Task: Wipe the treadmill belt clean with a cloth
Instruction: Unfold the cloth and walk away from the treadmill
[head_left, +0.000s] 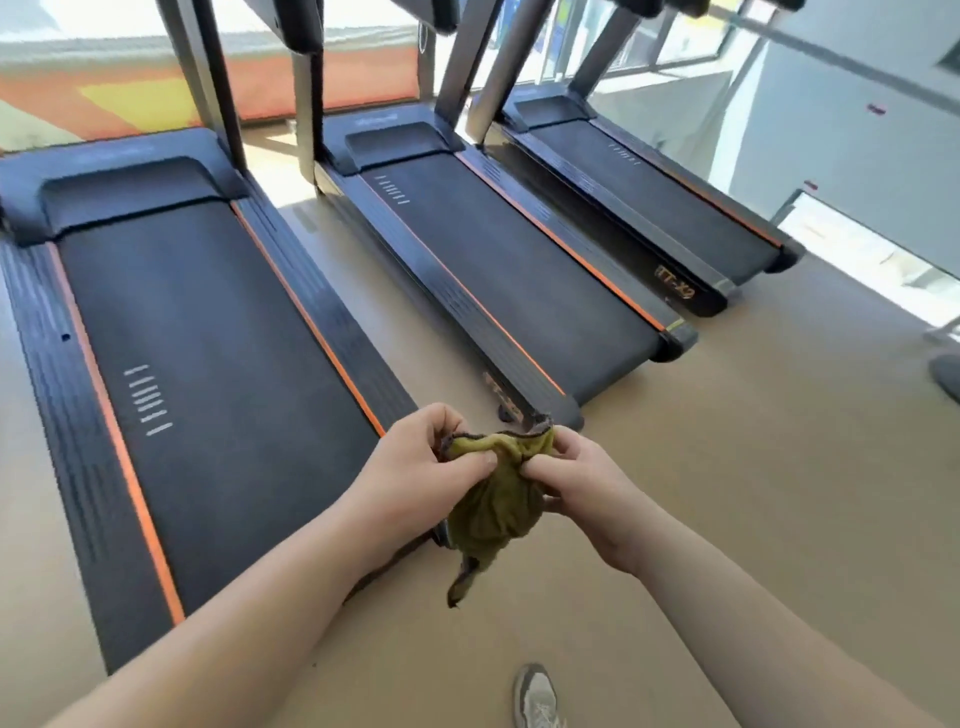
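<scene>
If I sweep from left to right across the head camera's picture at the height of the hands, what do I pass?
treadmill belt → left hand → cloth, held by both hands → right hand → floor

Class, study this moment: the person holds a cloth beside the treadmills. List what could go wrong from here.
1. The cloth is bunched between the left hand and right hand; unspread, it would likely wipe only a narrow strip of the belt.
2. Its loose tail hangs toward the floor and could drag up grit.
</scene>
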